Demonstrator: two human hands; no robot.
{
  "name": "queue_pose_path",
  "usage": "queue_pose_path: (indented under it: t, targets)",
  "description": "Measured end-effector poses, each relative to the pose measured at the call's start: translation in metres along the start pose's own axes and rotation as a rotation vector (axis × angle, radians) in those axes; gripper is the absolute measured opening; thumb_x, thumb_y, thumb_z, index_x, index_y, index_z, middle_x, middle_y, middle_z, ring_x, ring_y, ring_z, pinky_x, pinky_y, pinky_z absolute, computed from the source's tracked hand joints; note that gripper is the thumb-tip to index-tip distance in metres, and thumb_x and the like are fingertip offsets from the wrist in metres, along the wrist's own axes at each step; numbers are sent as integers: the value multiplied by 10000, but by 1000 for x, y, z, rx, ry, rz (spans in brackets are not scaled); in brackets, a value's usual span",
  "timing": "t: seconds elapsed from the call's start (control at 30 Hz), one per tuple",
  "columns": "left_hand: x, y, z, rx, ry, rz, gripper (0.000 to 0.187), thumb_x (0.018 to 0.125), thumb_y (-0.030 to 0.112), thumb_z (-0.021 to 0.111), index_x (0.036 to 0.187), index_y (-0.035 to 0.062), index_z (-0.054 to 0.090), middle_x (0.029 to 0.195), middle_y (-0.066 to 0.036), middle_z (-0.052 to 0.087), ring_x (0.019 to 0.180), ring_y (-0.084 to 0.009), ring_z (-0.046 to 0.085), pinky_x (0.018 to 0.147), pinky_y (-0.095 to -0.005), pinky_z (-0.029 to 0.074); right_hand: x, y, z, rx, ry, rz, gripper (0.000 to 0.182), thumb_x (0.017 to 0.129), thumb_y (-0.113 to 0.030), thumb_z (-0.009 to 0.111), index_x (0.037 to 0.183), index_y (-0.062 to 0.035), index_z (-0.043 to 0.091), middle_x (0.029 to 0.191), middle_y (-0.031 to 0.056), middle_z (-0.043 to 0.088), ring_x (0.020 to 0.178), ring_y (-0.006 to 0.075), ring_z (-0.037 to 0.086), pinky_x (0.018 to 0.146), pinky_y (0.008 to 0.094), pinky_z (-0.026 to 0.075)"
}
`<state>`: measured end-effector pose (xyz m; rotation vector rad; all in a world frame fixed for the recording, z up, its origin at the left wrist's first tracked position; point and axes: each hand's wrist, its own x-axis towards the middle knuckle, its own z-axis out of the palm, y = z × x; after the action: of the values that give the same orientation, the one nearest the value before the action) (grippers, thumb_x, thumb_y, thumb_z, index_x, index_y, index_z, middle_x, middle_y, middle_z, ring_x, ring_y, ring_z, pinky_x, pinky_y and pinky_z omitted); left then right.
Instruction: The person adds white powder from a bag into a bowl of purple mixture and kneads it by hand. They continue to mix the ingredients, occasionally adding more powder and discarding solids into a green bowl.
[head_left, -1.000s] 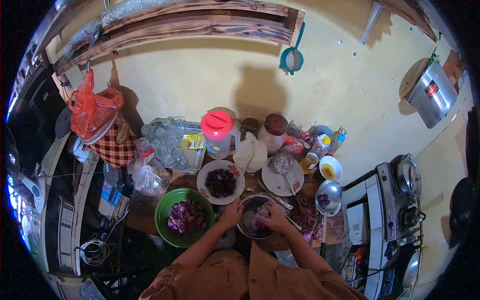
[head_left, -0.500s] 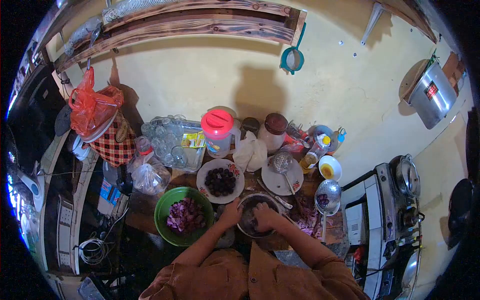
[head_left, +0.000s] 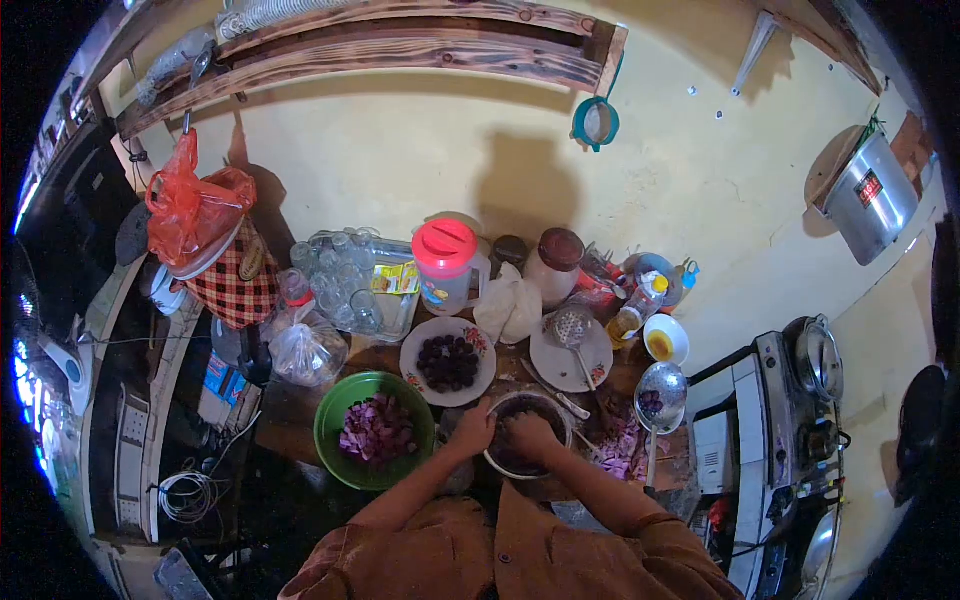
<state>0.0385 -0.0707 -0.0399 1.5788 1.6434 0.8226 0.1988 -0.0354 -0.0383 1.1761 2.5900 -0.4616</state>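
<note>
My left hand [head_left: 473, 428] grips the left rim of a metal bowl [head_left: 569, 432] that stands at the table's front edge. Inside the bowl, my right hand [head_left: 530, 437] reaches down into a dark purplish mass; its fingertips are hidden there. To the left is a green basin [head_left: 325, 440] of purple chunks [head_left: 377, 428]. Behind the bowl, a floral plate [head_left: 412, 376] carries several dark round balls [head_left: 448, 363]. A second plate [head_left: 545, 365] has a skimmer [head_left: 572, 330] lying on it. A knife [head_left: 572, 408] rests just right of the bowl.
Purple peelings [head_left: 625, 450] lie right of the bowl, near a slotted ladle [head_left: 660, 395] holding dark balls. A pink-lidded pitcher [head_left: 444, 262], a jar [head_left: 556, 270] and a tray of glasses [head_left: 400, 325] line the back. A gas stove [head_left: 775, 400] stands at right.
My right hand has shifted slightly inside the bowl, its fingers more curled down. My left hand stays at the rim. The whole view has moved a little.
</note>
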Motion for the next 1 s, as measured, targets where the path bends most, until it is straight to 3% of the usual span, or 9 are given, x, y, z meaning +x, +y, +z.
queue_pose_path:
  t: [0.13,0.23,0.3,0.4,0.53,0.63,0.83,0.9,1.0]
  targets:
    - [2,-9,1,13,28,34,215,842,155,481,979,-5,439,772,-280,549,769,-473,522,633,-525,394,-1,-7,-36,64,-176,35,344,693,-189,607,980,-15,532,963,204,573,884,360,553,763,438,475]
    - [4,-13,1,-93,53,101,190,849,159,474,938,-5,438,763,-289,531,774,-478,510,628,-517,387,-16,-5,-42,184,-4,82,411,680,-189,631,1033,-14,514,1072,227,533,1009,386,505,830,454,440]
    - [4,-16,5,-132,88,152,178,852,158,468,917,-4,435,757,-294,519,777,-482,502,626,-513,383,-29,-2,-36,283,243,-35,476,664,-205,666,1074,-28,502,1164,235,475,1098,420,428,879,477,397]
    - [10,-18,7,-117,81,115,178,861,162,460,913,-6,433,751,-297,506,780,-487,491,628,-507,380,-48,10,-29,154,353,-204,537,643,-242,702,1097,-44,493,1203,235,429,1130,445,376,925,485,351]
    - [9,-11,2,-130,17,50,182,867,170,461,911,-2,426,747,-292,504,776,-486,488,629,-505,375,-60,21,-29,66,254,-262,636,614,-258,732,1159,-71,462,1183,228,444,1113,426,401,943,461,345]
    - [7,-5,0,-124,3,32,181,868,169,460,917,0,422,754,-288,509,779,-485,489,634,-509,375,-47,17,-32,418,152,-124,660,596,-258,750,1155,-50,466,1170,236,453,1120,404,408,959,440,339]
    - [6,2,-2,-88,31,25,165,871,163,447,906,5,414,760,-285,524,791,-487,489,632,-518,376,-20,8,-15,152,120,-49,587,546,-221,767,1012,25,509,1079,231,500,1059,381,446,945,419,356]
    - [7,-2,2,-60,40,23,165,872,165,444,903,6,413,758,-285,527,791,-489,488,629,-519,377,-12,6,2,-72,214,-12,513,589,-185,735,997,20,502,1028,207,515,1011,360,474,881,408,422]
    - [7,-9,9,-34,117,67,175,871,176,445,904,6,415,753,-286,526,784,-493,486,630,-524,377,-7,-1,2,-30,238,89,369,650,-146,675,947,4,516,992,191,522,968,333,499,768,387,490]
